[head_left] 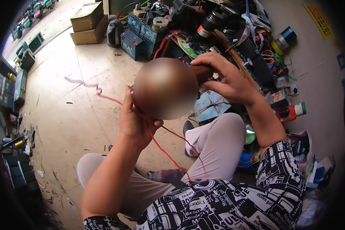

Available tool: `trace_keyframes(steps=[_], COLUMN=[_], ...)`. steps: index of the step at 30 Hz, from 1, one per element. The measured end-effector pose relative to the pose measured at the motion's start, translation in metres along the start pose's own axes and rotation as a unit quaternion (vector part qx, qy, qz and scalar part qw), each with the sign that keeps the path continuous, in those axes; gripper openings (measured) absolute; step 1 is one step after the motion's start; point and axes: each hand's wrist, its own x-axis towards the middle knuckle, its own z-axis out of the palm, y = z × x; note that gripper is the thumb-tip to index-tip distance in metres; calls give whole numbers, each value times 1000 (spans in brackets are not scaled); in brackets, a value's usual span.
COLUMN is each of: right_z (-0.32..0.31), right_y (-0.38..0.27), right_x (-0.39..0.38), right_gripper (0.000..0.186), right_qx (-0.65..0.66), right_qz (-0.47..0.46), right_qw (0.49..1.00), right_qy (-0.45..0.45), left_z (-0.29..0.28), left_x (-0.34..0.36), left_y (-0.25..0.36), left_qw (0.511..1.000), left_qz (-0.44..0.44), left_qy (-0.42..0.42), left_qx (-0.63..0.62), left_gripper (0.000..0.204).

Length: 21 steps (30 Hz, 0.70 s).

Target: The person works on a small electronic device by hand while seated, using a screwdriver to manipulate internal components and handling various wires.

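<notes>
A round, brownish thing (166,88), its surface blurred so that its kind is hidden, is held up in front of my lap. My left hand (136,124) grips its left side, thumb along the rim and fingers curled underneath. Red wire (154,141) passes by these fingers; two strands hang down to my lap, and a curly end trails left over the floor. On the far right side, my right hand (227,79) has its fingers curled round a dark brown part (201,73). Whether that part joins the round thing is hidden by the blur.
Several batteries (132,45) and cardboard boxes (89,23) stand at the back. A heap of tools, cables and a dark spray can (210,26) lies at the right back. A blue-grey flat piece (210,106) lies beside my knee. More batteries (19,86) line the left side.
</notes>
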Motion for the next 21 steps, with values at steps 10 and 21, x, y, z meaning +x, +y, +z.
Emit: trace_keyframes(steps=[10, 21], right_z=[63, 81], right_y=[32, 54], right_x=[28, 20], right_gripper=[51, 40], right_qx=[765, 698], right_qz=[184, 188], right_qw=[616, 690], right_qy=[39, 34], left_z=[16, 6], left_x=[4, 54], left_y=[11, -13], left_qw=[997, 988], left_qz=[70, 46], left_qy=[-10, 82], left_qx=[-13, 123], left_gripper=[33, 49])
